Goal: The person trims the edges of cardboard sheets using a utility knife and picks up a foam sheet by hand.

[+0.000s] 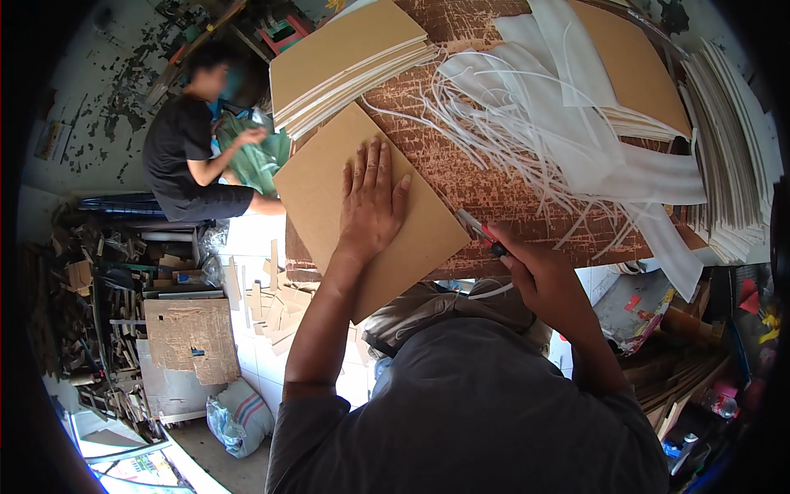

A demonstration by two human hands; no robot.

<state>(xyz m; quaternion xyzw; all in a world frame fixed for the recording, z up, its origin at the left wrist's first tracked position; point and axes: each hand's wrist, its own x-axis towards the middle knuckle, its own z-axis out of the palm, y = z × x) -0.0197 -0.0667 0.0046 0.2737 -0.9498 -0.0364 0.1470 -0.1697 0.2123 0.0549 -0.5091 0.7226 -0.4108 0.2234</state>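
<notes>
- A single view is given, taken through the left one of two fisheye cameras worn on the person's head.
- The lens is faced downward, so that the shirt [477, 403] is seen from above along the lower edge, at close range.
- The brown board [424, 239] is caught near the middle, and the desk [461, 185] is shown from above, reaching to the upper edge.
- The floor [262, 362] and a co-worker [185, 156] are taken in farther off, at the left.
- Straight edges are bent toward the rim, and the corners are darkened.
</notes>
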